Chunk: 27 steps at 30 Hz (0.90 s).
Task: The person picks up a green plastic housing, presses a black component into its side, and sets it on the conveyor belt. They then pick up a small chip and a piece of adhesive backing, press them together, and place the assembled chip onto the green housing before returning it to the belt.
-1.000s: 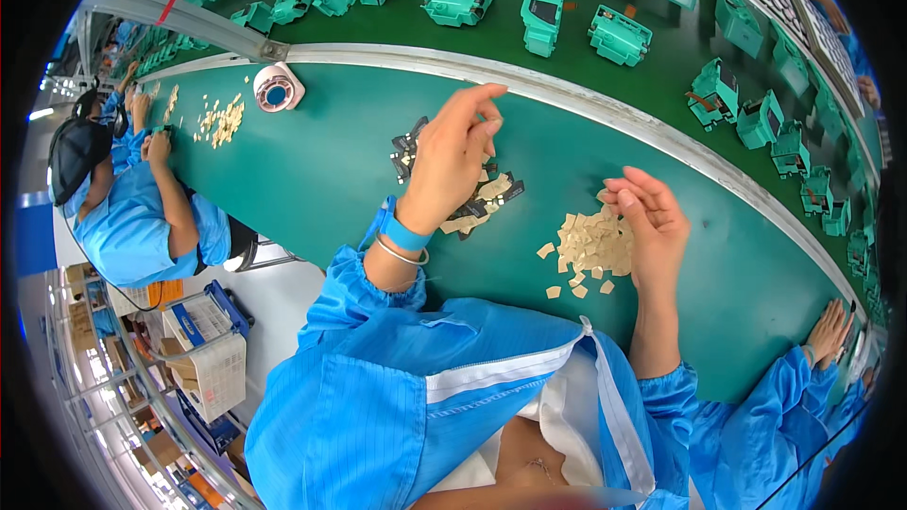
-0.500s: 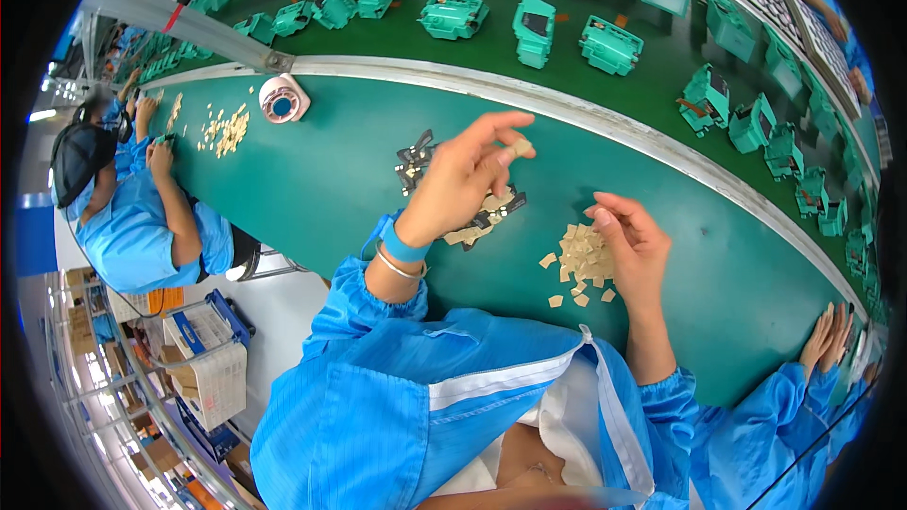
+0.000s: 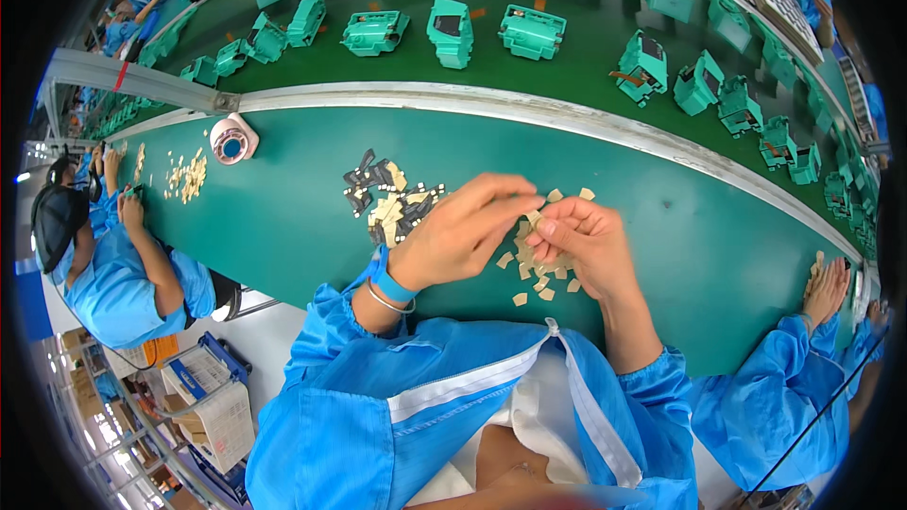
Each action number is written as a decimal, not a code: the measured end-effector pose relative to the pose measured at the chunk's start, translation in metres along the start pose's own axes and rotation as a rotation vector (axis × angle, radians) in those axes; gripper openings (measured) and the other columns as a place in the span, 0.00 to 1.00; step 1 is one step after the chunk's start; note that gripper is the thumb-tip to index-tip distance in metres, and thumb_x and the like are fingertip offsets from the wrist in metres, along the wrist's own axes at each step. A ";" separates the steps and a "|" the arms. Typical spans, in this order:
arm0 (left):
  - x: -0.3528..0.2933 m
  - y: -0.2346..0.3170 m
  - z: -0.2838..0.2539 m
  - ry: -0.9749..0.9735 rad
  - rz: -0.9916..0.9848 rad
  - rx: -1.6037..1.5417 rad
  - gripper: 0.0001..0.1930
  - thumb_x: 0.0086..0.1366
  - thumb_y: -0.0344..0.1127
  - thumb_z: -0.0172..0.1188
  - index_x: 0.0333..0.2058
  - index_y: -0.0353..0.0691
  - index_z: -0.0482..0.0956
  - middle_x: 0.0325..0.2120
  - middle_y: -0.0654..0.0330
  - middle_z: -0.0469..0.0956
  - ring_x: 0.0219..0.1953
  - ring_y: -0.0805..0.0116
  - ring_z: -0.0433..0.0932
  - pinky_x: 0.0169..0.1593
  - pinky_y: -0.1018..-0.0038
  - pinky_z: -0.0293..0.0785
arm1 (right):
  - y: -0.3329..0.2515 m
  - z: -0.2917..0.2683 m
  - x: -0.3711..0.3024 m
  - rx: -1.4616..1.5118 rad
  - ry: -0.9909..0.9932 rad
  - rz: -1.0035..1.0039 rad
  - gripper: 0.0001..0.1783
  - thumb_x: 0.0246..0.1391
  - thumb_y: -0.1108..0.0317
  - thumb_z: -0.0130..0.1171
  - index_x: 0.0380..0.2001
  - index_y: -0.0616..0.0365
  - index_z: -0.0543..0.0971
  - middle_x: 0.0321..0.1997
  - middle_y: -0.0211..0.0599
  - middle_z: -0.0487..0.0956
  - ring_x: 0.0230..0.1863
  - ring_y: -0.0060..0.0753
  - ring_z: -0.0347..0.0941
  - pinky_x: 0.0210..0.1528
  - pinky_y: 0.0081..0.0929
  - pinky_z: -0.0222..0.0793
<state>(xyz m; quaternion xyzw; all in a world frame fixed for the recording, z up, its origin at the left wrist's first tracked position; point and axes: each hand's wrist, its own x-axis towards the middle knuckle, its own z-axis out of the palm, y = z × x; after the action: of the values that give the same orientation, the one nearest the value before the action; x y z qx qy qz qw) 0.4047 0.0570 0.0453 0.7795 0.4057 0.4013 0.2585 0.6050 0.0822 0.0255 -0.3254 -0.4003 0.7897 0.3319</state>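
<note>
Over a pile of small flat beige pieces, both of my hands meet. My right hand pinches one beige piece between thumb and fingers. From the other side, the fingertips of my left hand, which wears a blue wrist strap, close in on that same piece; its thumb is partly hidden. Beside my left hand lies a cluster of black parts mixed with beige pieces. Part of the beige pile is covered by my hands.
Beyond the metal rail, a green belt carries several teal housings. A pink-and-white round device stands by the rail at the left. A co-worker sits farther left near other beige bits. Another person's hands rest at the right.
My left hand has come down and right to my right hand, and the two now meet at a beige piece. The view has shifted.
</note>
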 end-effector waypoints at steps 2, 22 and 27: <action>0.000 0.002 0.004 0.091 0.172 0.296 0.11 0.48 0.21 0.63 0.33 0.36 0.80 0.32 0.56 0.77 0.30 0.62 0.74 0.31 0.73 0.72 | 0.002 0.001 -0.004 0.049 -0.011 0.032 0.06 0.56 0.74 0.56 0.33 0.67 0.76 0.28 0.41 0.80 0.25 0.24 0.77 0.28 0.17 0.73; 0.002 0.023 0.017 0.097 -0.160 -0.090 0.05 0.51 0.24 0.63 0.28 0.35 0.79 0.23 0.58 0.78 0.25 0.65 0.77 0.26 0.75 0.72 | 0.001 -0.005 -0.009 -1.040 0.189 -1.075 0.10 0.39 0.83 0.60 0.29 0.62 0.79 0.26 0.39 0.79 0.27 0.31 0.76 0.25 0.23 0.72; 0.004 0.021 0.018 0.110 -0.156 -0.074 0.04 0.51 0.25 0.63 0.28 0.35 0.79 0.23 0.59 0.78 0.25 0.66 0.77 0.26 0.76 0.72 | 0.003 0.000 -0.010 -0.968 0.296 -1.033 0.09 0.40 0.83 0.61 0.28 0.63 0.78 0.26 0.41 0.78 0.25 0.32 0.75 0.24 0.23 0.70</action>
<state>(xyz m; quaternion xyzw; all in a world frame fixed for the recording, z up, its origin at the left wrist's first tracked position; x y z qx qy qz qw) 0.4298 0.0475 0.0522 0.7122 0.4634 0.4370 0.2950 0.6102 0.0735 0.0255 -0.3090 -0.7586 0.2139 0.5322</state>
